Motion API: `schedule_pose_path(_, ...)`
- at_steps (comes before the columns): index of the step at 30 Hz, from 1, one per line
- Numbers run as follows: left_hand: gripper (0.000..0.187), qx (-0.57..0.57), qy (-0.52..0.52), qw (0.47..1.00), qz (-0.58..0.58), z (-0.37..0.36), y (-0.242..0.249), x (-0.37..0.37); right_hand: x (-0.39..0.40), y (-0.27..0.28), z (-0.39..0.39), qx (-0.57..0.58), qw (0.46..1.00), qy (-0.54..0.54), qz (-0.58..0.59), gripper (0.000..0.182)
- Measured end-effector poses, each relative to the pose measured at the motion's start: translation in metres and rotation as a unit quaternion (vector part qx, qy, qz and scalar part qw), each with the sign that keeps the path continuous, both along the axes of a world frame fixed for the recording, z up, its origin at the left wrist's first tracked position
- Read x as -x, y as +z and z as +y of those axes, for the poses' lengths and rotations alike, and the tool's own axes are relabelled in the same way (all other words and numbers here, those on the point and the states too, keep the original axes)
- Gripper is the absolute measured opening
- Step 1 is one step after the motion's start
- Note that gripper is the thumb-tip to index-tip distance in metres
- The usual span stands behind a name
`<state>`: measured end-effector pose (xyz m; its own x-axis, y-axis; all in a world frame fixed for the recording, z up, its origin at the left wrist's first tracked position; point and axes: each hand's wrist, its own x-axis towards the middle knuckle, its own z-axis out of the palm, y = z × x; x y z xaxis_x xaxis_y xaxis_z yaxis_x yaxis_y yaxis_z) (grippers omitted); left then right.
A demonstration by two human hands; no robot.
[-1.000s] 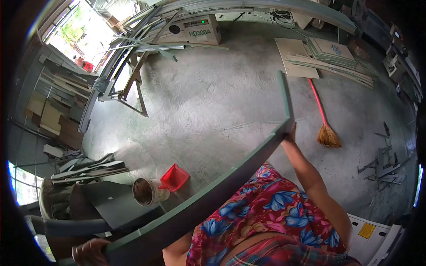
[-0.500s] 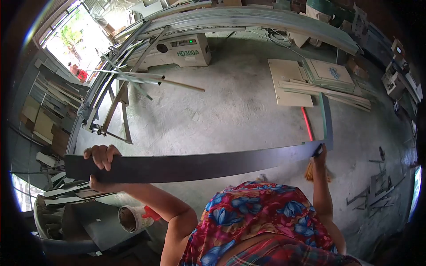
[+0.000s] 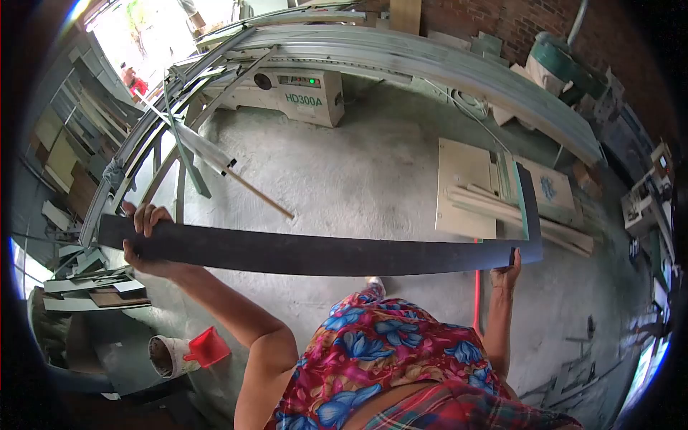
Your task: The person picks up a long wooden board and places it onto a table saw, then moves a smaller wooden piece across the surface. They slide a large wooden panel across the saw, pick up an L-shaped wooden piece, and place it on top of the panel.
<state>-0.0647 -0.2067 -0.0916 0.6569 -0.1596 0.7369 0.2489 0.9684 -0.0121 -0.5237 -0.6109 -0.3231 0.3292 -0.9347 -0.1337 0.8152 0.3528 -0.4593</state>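
A long dark L-shaped board (image 3: 308,254) spans the view in front of my body. Its short arm points away from me at the right end. My left hand (image 3: 148,233) is wrapped round the board near its left end, fingers over the far edge and thumb below. At the near edge by the corner, my right hand (image 3: 507,271) grips the board, with some fingers hidden. Below the board a floral apron (image 3: 401,337) covers my front, and one shoe (image 3: 374,285) shows on the floor beyond it.
A machine marked HD300A (image 3: 304,97) stands ahead under long metal rails (image 3: 430,54). Pale panels (image 3: 466,186) and strips lie on the floor at right. A white bucket (image 3: 172,356) with a red dustpan (image 3: 207,348) is at lower left. A thin rod (image 3: 258,190) juts from the left rack.
The board's left end has risen in view and its right end has dropped slightly. Both hands keep their hold. The surroundings have shifted, with the bucket now farther left.
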Motion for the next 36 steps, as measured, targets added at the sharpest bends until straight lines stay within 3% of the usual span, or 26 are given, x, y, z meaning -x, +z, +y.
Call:
schedule_pose_path(3, 0.060, -0.047, 0.058, 0.997, 0.036, -0.060, 0.008, -0.037, -0.020, -0.014, -0.067, 0.038, 0.999, 0.001, -0.003, 0.024)
schedule_pose_path(5, 0.064, -0.123, 0.070, 0.990, -0.008, -0.100, 0.005, -0.076, -0.021, -0.025, -0.114, 0.045, 0.999, -0.009, -0.022, 0.023)
schedule_pose_path(7, 0.066, -0.206, 0.176, 0.959, 0.082, -0.148, 0.000, -0.106, -0.028, -0.022, -0.150, 0.037, 0.998, -0.043, -0.022, 0.023)
schedule_pose_path(9, 0.060, -0.252, 0.129, 0.945, 0.163, -0.196, -0.008, -0.138, -0.043, -0.004, -0.176, 0.016, 0.994, -0.106, -0.008, 0.022)
schedule_pose_path(11, 0.054, -0.303, 0.182, 0.891, 0.284, -0.252, -0.012, -0.155, -0.053, 0.015, -0.206, 0.016, 0.990, -0.137, -0.026, 0.029)
schedule_pose_path(13, 0.049, -0.360, 0.180, 0.884, 0.240, -0.294, -0.056, -0.197, -0.064, 0.046, -0.224, 0.020, 0.989, -0.126, -0.069, 0.025)
schedule_pose_path(16, 0.047, -0.312, 0.147, 0.863, 0.369, -0.376, -0.103, -0.213, -0.089, 0.081, -0.269, 0.083, 0.970, -0.225, 0.041, 0.034)
schedule_pose_path(17, 0.047, -0.293, 0.164, 0.861, 0.382, -0.402, -0.120, -0.217, -0.090, 0.086, -0.289, 0.099, 0.968, -0.221, 0.068, 0.036)
schedule_pose_path(19, 0.041, -0.365, 0.097, 0.770, 0.515, -0.447, -0.139, -0.219, -0.084, 0.090, -0.336, 0.136, 0.959, -0.217, 0.120, 0.041)
schedule_pose_path(21, 0.035, -0.328, 0.042, 0.798, 0.503, -0.493, -0.176, -0.237, -0.108, 0.116, -0.361, 0.169, 0.961, -0.202, 0.088, 0.043)
schedule_pose_path(24, 0.037, -0.332, 0.067, 0.813, 0.474, -0.559, -0.189, -0.248, -0.127, 0.137, -0.431, 0.213, 0.962, -0.138, 0.096, 0.046)
schedule_pose_path(28, 0.035, -0.308, 0.041, 0.784, 0.538, -0.613, -0.190, -0.282, -0.157, 0.162, -0.504, 0.249, 0.960, -0.036, 0.121, 0.049)
schedule_pose_path(31, 0.034, -0.327, 0.097, 0.766, 0.545, -0.634, -0.172, -0.288, -0.187, 0.169, -0.550, 0.266, 0.947, 0.021, 0.177, 0.052)
schedule_pose_path(36, 0.028, -0.303, 0.171, 0.781, 0.518, -0.649, -0.176, -0.338, -0.254, 0.159, -0.597, 0.229, 0.938, 0.081, 0.246, 0.053)
